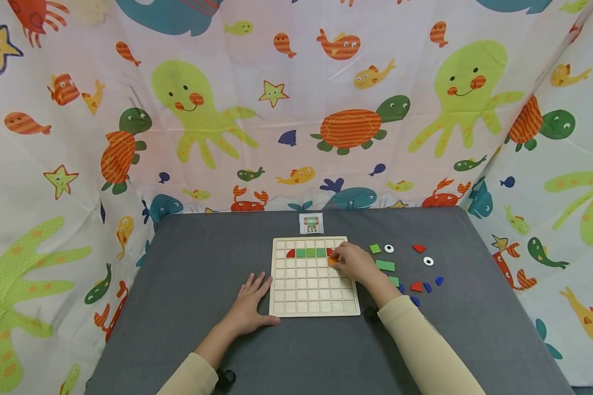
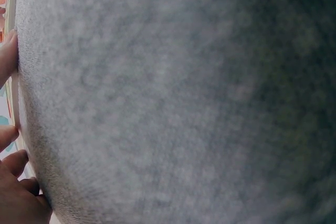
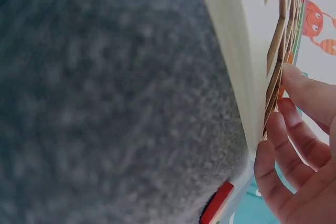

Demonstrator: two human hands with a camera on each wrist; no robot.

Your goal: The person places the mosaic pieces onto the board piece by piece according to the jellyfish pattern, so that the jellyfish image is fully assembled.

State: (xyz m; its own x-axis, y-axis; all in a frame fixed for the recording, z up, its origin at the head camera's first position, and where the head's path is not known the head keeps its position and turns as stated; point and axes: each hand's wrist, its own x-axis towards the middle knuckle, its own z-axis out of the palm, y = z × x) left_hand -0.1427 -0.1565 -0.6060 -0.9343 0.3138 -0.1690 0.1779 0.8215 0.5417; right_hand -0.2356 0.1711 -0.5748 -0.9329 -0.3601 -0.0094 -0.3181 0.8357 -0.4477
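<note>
A person's right hand (image 1: 353, 262) pinched an orange piece (image 1: 331, 262) over a gridded wooden board (image 1: 301, 293); whether it sat flat beneath the fingertips could not be told. Seating it well probably meant squaring its edges to the cell walls, then pressing lightly without nudging the red piece (image 1: 329, 252) just beyond those fingertips. The left hand (image 1: 249, 304), fingers extended, touched the board's near-left edge, a useful brace. Left of the right fingertips, neighbouring cells held three green squares (image 1: 311, 253), then a red rounded piece (image 1: 291, 253).
</note>
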